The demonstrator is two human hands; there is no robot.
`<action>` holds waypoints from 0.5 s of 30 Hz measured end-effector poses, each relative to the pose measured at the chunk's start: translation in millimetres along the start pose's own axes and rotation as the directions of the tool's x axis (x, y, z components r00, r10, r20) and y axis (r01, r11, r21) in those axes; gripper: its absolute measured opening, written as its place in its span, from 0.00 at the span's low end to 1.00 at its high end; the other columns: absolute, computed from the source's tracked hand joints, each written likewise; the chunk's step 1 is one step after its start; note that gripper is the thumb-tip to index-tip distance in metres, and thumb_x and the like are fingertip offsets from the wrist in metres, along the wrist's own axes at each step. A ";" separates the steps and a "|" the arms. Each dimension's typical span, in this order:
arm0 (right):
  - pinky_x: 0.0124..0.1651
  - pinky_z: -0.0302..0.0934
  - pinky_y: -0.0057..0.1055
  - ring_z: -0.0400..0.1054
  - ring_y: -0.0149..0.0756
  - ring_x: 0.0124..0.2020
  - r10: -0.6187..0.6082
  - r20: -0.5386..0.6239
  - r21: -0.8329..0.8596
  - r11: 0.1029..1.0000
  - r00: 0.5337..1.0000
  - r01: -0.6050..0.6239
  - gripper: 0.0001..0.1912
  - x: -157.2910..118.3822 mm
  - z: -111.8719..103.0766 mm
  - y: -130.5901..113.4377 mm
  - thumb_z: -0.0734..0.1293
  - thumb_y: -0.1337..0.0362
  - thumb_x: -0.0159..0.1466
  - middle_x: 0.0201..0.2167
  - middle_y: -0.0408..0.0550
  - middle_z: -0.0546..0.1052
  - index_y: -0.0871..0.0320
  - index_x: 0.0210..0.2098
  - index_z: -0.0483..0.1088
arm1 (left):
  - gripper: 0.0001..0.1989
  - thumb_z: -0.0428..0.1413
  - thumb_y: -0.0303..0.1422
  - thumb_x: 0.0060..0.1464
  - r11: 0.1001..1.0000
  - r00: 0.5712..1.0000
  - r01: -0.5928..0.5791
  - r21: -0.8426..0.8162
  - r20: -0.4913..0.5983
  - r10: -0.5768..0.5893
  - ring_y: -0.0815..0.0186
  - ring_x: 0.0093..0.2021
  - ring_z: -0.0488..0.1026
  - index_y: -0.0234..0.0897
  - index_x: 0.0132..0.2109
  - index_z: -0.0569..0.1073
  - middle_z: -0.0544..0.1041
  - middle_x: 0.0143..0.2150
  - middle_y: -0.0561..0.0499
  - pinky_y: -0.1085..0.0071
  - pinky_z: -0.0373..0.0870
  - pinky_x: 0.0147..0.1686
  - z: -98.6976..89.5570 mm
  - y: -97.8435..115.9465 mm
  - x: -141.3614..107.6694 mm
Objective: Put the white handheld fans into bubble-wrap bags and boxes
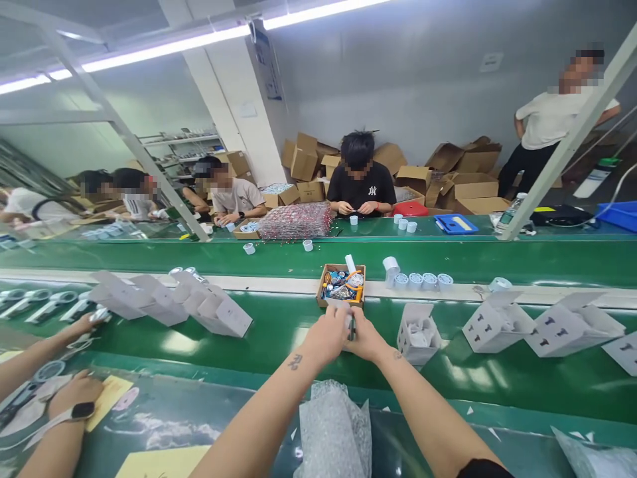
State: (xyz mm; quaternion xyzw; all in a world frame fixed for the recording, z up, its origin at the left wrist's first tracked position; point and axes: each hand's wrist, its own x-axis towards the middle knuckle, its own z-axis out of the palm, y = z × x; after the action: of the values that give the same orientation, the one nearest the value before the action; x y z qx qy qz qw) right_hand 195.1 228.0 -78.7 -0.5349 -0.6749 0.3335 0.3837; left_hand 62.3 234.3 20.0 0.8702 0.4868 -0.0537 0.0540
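My left hand (327,337) and my right hand (367,336) are close together over the green belt, fingers curled around a white box (338,303). Mostly covered by my hands, it shows a pale flap at the top and a dark strip between my fingers. Just beyond them sits a small cardboard tray (319,300) of orange, blue and metal parts. To the right of my hands stands an open white box (418,348) with a wrapped white item inside. A bubble-wrap bag (334,431) lies between my forearms.
More white boxes (213,312) stand on the belt (283,332) at left and right. White plastic cups (429,281) line the divider. At left, a co-worker's hand (74,396) rests near yellow paper (112,398). Another person (362,179) sits opposite, beside a bubble-wrapped bundle (296,221).
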 end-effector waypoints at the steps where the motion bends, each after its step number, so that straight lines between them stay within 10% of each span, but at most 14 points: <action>1: 0.49 0.63 0.41 0.69 0.45 0.48 0.008 -0.001 0.001 1.000 1.000 -0.008 0.35 1.6 -5.3 4.8 0.70 0.71 0.48 0.48 0.53 0.71 0.55 0.51 0.52 | 0.17 0.49 0.34 0.61 0.998 0.998 -0.054 0.038 -0.009 0.055 0.55 0.52 0.69 0.40 0.56 0.64 0.67 0.56 0.42 0.60 0.68 0.47 4.1 0.5 -1.7; 8: 0.56 0.61 0.43 0.64 0.47 0.57 0.046 -0.002 -0.020 0.999 0.999 -0.046 0.44 -2.7 -27.1 -0.8 0.68 0.77 0.47 0.59 0.59 0.65 0.55 0.61 0.51 | 0.30 0.59 0.35 0.53 0.974 0.986 -0.027 0.223 0.164 -0.010 0.44 0.63 0.55 0.49 0.62 0.61 0.55 0.68 0.45 0.46 0.59 0.55 36.1 4.0 29.0; 12: 0.54 0.63 0.39 0.68 0.42 0.51 -0.033 -0.133 -0.120 0.993 0.991 0.017 0.25 -79.9 -75.9 -16.8 0.65 0.69 0.57 0.53 0.53 0.71 0.53 0.54 0.64 | 0.24 0.55 0.30 0.55 0.976 0.982 -0.004 0.219 0.184 -0.037 0.47 0.55 0.67 0.50 0.59 0.66 0.61 0.65 0.44 0.51 0.67 0.48 26.7 18.3 39.7; 14: 0.44 0.66 0.37 0.71 0.39 0.37 -0.014 -0.431 -0.244 0.965 0.902 -0.102 0.09 -147.0 -117.4 0.2 0.60 0.62 0.64 0.36 0.50 0.75 0.54 0.41 0.69 | 0.24 0.54 0.29 0.55 0.976 0.984 0.000 0.219 0.173 -0.038 0.48 0.52 0.71 0.48 0.59 0.68 0.62 0.64 0.42 0.54 0.70 0.44 16.1 21.8 33.8; 15: 0.44 0.66 0.40 0.71 0.42 0.37 -0.010 -0.645 -0.291 0.928 0.764 -0.234 0.10 -184.2 -138.7 16.3 0.60 0.59 0.64 0.34 0.52 0.75 0.55 0.39 0.69 | 0.25 0.54 0.29 0.54 0.976 0.988 0.006 0.220 0.152 -0.040 0.47 0.51 0.72 0.47 0.59 0.67 0.61 0.65 0.40 0.54 0.71 0.42 11.5 21.9 29.1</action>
State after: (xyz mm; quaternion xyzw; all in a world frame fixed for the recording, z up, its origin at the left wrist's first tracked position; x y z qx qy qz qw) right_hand 348.6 56.7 -55.4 -0.7160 -0.5199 0.0284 0.4651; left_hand 95.7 245.7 5.4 0.8584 0.4822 -0.1751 -0.0051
